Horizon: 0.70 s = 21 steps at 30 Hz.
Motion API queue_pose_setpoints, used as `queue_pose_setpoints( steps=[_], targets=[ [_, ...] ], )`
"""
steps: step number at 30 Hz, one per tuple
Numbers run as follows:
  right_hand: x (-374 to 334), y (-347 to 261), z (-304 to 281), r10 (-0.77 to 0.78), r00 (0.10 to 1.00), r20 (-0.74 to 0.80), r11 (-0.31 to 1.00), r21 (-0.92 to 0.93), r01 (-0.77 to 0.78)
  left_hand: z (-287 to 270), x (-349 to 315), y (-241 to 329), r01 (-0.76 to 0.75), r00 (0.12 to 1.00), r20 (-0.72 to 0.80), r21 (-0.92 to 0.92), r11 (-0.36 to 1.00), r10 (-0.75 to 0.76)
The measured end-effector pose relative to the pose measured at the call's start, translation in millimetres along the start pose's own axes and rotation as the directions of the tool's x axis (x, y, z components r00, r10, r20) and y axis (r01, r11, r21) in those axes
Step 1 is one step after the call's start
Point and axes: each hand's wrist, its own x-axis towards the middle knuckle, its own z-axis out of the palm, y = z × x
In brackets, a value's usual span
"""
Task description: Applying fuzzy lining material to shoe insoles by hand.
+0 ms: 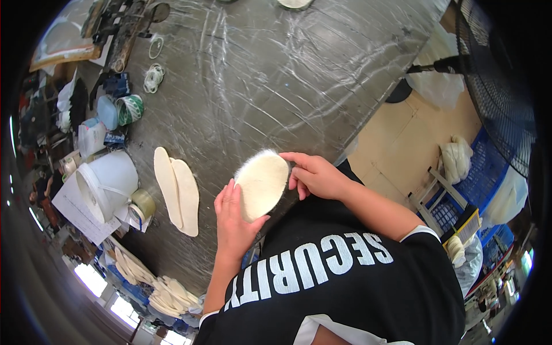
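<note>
Over the near edge of the table I hold a cream insole [261,187] with a fluffy white fringe along its far edge. My left hand [233,221] grips it from the left, fingers along its side and thumb at its near end. At the far right rim, my right hand [315,175] has its index fingertip on the edge, the other fingers curled in; its thumb is mostly hidden. Two more cream insoles [185,198] lie partly overlapped on the table, left of my left hand.
The table [276,92] wears shiny, wrinkled plastic film. Along its left side stand a white bucket [109,184], a tape roll [141,207], a green-and-white container [130,109] and coiled white cord [153,78]. A fan [497,86] stands right. Several insoles [169,296] are piled lower left.
</note>
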Motion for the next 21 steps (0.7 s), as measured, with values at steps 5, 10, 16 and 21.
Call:
queue_pose_setpoints(
  steps=[5, 10, 16, 21],
  targets=[
    [-3.4, -3.6, 4.8, -0.014, 1.000, -0.008, 0.998, -0.063, 0.014, -0.6, -2.9, 2.7, 0.040, 0.999, -0.003, -0.009, 0.999, -0.040],
    [-7.3, -4.2, 10.0, -0.017, 0.998, -0.059, 0.978, -0.207, 0.005, 0.0, -4.2, 0.7, 0.075, 0.997, 0.023, -0.069, 0.995, -0.074],
    [-16.6, -14.5, 17.2, -0.327, 0.943, -0.066, 0.554, -0.822, 0.135, -6.7, -3.5, 4.8, 0.117, 0.988, 0.112, -0.067, 0.991, -0.109],
    [8.4, -35.3, 24.8, -0.414, 0.828, 0.379, 0.126, -0.877, 0.465, -4.4, -3.5, 3.7, 0.109, 0.990, 0.097, -0.082, 0.991, -0.101]
  ],
)
